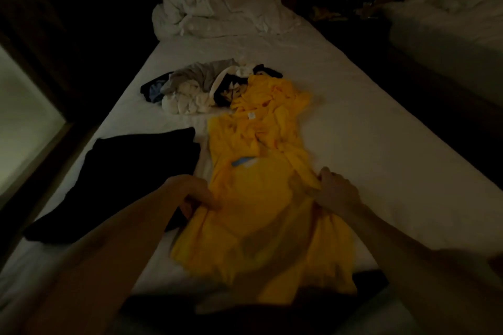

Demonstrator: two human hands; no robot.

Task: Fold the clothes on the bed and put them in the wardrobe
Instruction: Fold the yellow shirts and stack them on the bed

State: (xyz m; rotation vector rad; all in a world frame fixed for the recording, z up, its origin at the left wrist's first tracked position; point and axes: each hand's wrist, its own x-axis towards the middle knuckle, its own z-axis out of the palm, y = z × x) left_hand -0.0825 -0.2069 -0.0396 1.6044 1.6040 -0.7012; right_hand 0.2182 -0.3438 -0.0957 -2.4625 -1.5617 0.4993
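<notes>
A yellow shirt (261, 198) lies lengthwise on the white bed (367, 144), its collar end bunched toward the far side. My left hand (196, 196) pinches the shirt's left edge near the middle. My right hand (336, 193) grips the right edge opposite it. A dark folded garment (130, 185) lies flat to the left of the shirt. Beyond the shirt sits a loose heap of grey, white and dark clothes (201, 87). The room is dim and the near hem of the shirt is blurred.
A crumpled white duvet (217, 0) is piled at the head of the bed. A second bed (449, 22) stands at the right across a dark gap. A lit pane (24, 122) is at the left. Something dark (370, 280) lies at the bed's near edge.
</notes>
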